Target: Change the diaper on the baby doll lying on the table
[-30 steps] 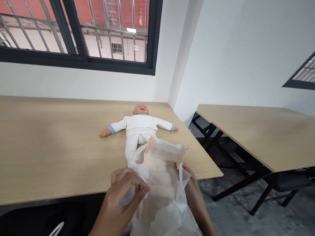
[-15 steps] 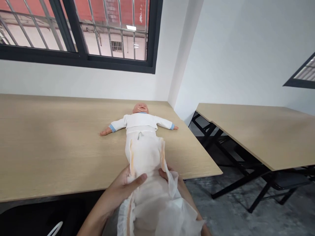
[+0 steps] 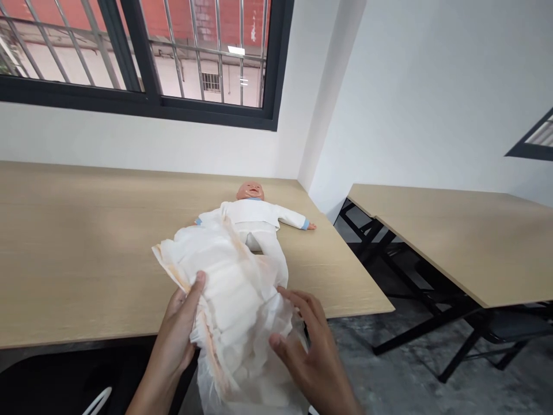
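An unfolded white diaper [image 3: 233, 300] with orange-edged ruffles hangs in front of me over the table's near edge. My left hand [image 3: 179, 323] is closed on its left side, thumb on top and fingers underneath. At its right side, my right hand [image 3: 309, 340] has its fingers apart, the fingertips touching the thin material; the thumb lies near the surface. Behind the diaper a baby doll [image 3: 254, 210] rests on its back on the table, in a white top with blue cuffs and white trousers. The diaper hides one of its legs and part of one arm.
The doll's wooden table [image 3: 86, 248] stretches to the left below a barred window [image 3: 207, 57]. A second table [image 3: 453, 230] stands to the right, across a gap. A black chair [image 3: 505, 323] is under it. Something black [image 3: 56, 380] sits at the lower left.
The diaper has swung left and tilted, uncovering one of the doll's legs. My left hand has moved left with it. My right hand has come from behind the diaper to its front, fingers apart.
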The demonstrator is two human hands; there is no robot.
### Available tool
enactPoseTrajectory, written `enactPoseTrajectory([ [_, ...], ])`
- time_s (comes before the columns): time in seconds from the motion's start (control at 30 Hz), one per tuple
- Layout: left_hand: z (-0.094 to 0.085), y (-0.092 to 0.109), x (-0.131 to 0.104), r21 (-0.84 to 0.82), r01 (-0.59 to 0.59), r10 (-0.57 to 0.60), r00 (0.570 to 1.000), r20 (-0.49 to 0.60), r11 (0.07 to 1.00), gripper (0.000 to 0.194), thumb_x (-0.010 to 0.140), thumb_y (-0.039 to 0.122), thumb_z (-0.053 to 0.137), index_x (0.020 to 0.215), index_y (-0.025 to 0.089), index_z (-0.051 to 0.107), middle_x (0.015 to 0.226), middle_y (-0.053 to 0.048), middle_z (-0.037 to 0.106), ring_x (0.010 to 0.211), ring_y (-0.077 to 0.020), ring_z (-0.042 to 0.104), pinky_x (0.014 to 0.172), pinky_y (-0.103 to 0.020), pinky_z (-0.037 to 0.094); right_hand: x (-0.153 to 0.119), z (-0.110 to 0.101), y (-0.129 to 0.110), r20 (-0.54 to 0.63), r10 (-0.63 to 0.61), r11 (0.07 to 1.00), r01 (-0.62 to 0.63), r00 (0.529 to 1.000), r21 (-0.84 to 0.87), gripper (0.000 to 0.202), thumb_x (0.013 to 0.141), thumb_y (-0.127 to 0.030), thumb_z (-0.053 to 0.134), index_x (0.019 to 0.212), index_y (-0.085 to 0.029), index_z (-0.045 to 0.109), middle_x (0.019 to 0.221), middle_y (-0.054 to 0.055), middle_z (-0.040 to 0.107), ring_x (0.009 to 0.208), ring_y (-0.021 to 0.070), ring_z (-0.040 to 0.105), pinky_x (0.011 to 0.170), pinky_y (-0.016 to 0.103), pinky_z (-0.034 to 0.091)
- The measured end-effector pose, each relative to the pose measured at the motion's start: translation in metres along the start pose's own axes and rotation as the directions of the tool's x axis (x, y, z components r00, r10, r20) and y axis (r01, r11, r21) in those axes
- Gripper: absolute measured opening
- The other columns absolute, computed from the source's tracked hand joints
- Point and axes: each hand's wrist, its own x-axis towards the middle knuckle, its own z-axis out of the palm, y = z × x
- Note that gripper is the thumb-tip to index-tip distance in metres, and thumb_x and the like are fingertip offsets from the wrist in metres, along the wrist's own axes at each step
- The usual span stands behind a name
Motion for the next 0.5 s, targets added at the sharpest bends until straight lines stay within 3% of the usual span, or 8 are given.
enactPoseTrajectory([
  [0.1,-0.001,-0.002,-0.003,0.007,-0.023,0.023,1.000,0.004,1.000,0.045,0.079,0.034,0.068,0.121,0.019,0.059,0.099,-0.007,0.072,0.095,-0.0215,0.069,0.086,-0.029,0.057,0.004,0.010,0.005,-0.032,-0.062,0.998,0.061,0.998,-0.015,0.033,0.084,-0.032,0.063,0.114,-0.023,0.053,0.125,0.006,0.050,0.121,0.0189,0.045,0.102,0.030,0.038],
  [0.2,-0.005,-0.005,0.000,0.040,-0.029,0.030,1.000,-0.010,0.999,0.044,0.078,0.037,0.069,0.117,0.019,0.060,0.100,-0.007,0.072,0.103,-0.0223,0.066,0.091,-0.030,0.054,0.003,0.011,0.004,-0.052,-0.034,0.993,0.039,0.998,0.112,0.011,0.087,-0.026,0.055,0.095,-0.019,0.056,0.109,0.007,0.058,0.115,0.0186,0.050,0.099,0.028,0.040],
  [0.3,-0.011,-0.011,0.006,0.129,-0.055,0.055,0.998,0.004,0.990,0.047,0.079,0.045,0.067,0.118,0.021,0.059,0.111,-0.006,0.069,0.118,-0.0216,0.058,0.101,-0.031,0.047,0.000,0.003,-0.005,-0.001,0.061,0.938,-0.057,0.998,0.342,0.015,0.089,-0.033,0.054,0.090,-0.018,0.056,0.093,0.006,0.060,0.095,0.0165,0.057,0.085,0.023,0.044],
  [0.4,-0.017,-0.017,0.009,0.276,-0.072,0.059,0.997,0.057,0.958,0.054,0.077,0.055,0.064,0.121,0.023,0.057,0.120,-0.007,0.065,0.124,-0.0239,0.052,0.106,-0.035,0.043,0.000,-0.003,-0.014,0.063,0.092,0.804,-0.112,0.994,0.583,0.021,0.087,-0.038,0.057,0.088,-0.018,0.056,0.083,0.004,0.058,0.078,0.0121,0.054,0.068,0.018,0.043],
  [0.5,-0.015,-0.017,0.002,0.407,-0.145,0.072,0.979,0.190,0.902,0.055,0.073,0.055,0.068,0.114,0.019,0.062,0.116,-0.009,0.067,0.119,-0.0261,0.056,0.102,-0.034,0.046,0.003,0.002,-0.016,0.082,0.119,0.743,-0.143,0.990,0.654,0.025,0.087,-0.041,0.056,0.082,-0.017,0.055,0.080,0.003,0.054,0.071,0.0100,0.050,0.061,0.017,0.041],
])
